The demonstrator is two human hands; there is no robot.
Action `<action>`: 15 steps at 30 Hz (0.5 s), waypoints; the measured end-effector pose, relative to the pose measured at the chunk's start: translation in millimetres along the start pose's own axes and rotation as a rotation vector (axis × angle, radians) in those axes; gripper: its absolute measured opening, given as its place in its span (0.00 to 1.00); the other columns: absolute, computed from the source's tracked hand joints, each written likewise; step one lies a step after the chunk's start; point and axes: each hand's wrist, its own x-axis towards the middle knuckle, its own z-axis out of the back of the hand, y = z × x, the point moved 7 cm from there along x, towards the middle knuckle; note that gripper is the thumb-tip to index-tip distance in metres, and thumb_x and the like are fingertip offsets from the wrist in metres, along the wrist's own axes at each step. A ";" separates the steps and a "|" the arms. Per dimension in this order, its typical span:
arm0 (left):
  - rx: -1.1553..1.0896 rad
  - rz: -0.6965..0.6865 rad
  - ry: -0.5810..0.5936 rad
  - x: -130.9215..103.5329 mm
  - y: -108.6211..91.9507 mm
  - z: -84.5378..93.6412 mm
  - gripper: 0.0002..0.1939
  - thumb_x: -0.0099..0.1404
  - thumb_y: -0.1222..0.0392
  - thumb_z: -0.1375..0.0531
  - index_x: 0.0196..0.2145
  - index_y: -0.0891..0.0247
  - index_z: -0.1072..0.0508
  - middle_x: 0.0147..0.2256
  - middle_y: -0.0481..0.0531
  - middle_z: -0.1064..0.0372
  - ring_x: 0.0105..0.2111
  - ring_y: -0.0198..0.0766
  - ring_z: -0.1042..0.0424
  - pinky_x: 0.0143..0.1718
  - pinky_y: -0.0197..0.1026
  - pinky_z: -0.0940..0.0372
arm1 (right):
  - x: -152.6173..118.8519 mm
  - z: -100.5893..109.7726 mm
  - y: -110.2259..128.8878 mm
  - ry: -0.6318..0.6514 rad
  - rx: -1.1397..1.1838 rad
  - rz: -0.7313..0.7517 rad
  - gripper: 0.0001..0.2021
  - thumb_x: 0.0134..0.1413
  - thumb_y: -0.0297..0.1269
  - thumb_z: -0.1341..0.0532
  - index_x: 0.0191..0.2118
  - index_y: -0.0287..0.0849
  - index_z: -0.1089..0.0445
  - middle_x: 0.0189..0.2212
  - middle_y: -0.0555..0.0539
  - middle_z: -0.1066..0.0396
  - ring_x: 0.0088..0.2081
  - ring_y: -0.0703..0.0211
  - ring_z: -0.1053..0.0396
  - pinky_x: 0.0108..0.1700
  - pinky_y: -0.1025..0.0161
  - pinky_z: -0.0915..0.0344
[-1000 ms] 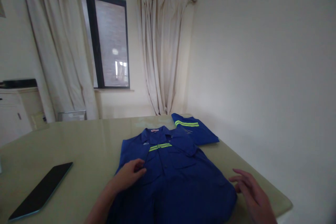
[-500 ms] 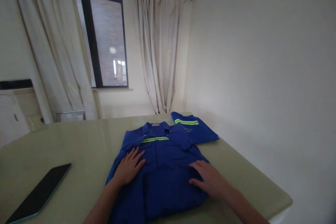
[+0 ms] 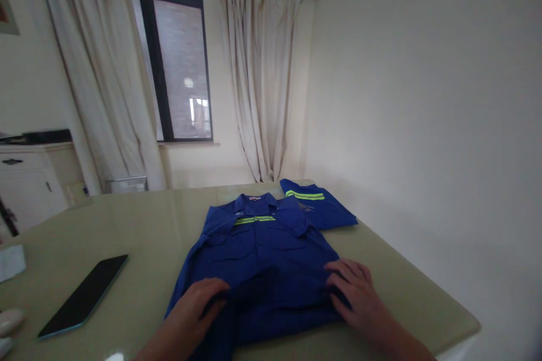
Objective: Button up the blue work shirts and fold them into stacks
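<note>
A blue long-sleeved work shirt (image 3: 275,293), with a collar, chest pockets and a yellow-green reflective stripe, lies front up on the table. My left hand (image 3: 199,307) is closed on its near left part, fingers curled into the fabric, which rises in a fold beside them. On the shirt's right edge, my right hand (image 3: 353,287) has bent fingers and thumb around the cloth. The fingertips of both hands are partly hidden. Behind the shirt's right shoulder lies a second, folded blue garment (image 3: 334,211) with the same stripe.
A dark tablet-like slab (image 3: 84,296) lies left on the pale green table (image 3: 148,225). A whitish cloth or paper (image 3: 11,262) and a white rounded object (image 3: 9,321) sit at the left edge. A wall (image 3: 423,124) stands along the right; curtains (image 3: 262,67) hang behind.
Both hands have gone from lying spread on the shirt to curled fingers, the left one nearer to me. The fabric between them is now raised. The view has turned slightly left.
</note>
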 end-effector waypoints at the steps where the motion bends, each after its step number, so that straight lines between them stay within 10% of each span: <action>1: -0.007 0.061 -0.012 -8.2 2.8 8.2 0.16 0.48 0.49 0.25 0.37 0.49 0.18 0.45 0.53 0.20 0.52 0.58 0.27 0.65 0.56 0.40 | -4.1 9.2 1.9 0.001 0.055 0.017 0.07 0.53 0.32 0.38 0.38 0.49 0.26 0.51 0.45 0.27 0.57 0.42 0.35 0.62 0.44 0.47; 7: 0.067 0.244 0.585 -43.8 -14.3 -6.1 0.28 0.72 0.34 0.52 0.53 0.54 0.26 0.41 0.52 0.21 0.37 0.43 0.22 0.41 0.43 0.27 | -33.2 59.6 -15.2 0.164 0.617 0.056 0.21 0.62 0.59 0.42 0.43 0.46 0.27 0.36 0.44 0.27 0.38 0.50 0.30 0.42 0.57 0.33; 11: 0.419 0.035 0.440 -0.9 -19.8 -22.3 0.18 0.71 0.43 0.47 0.48 0.54 0.24 0.45 0.50 0.23 0.45 0.43 0.24 0.49 0.42 0.31 | -16.2 65.0 -33.6 0.022 0.620 -0.075 0.23 0.66 0.58 0.46 0.36 0.44 0.28 0.28 0.49 0.31 0.32 0.55 0.33 0.36 0.61 0.36; 15: 0.704 -0.084 0.152 70.5 -12.8 -37.8 0.18 0.68 0.58 0.46 0.53 0.58 0.26 0.53 0.56 0.28 0.52 0.47 0.28 0.59 0.47 0.37 | 38.4 24.9 -19.1 -0.002 0.431 -0.097 0.17 0.66 0.52 0.43 0.38 0.44 0.27 0.32 0.49 0.27 0.34 0.56 0.31 0.38 0.62 0.35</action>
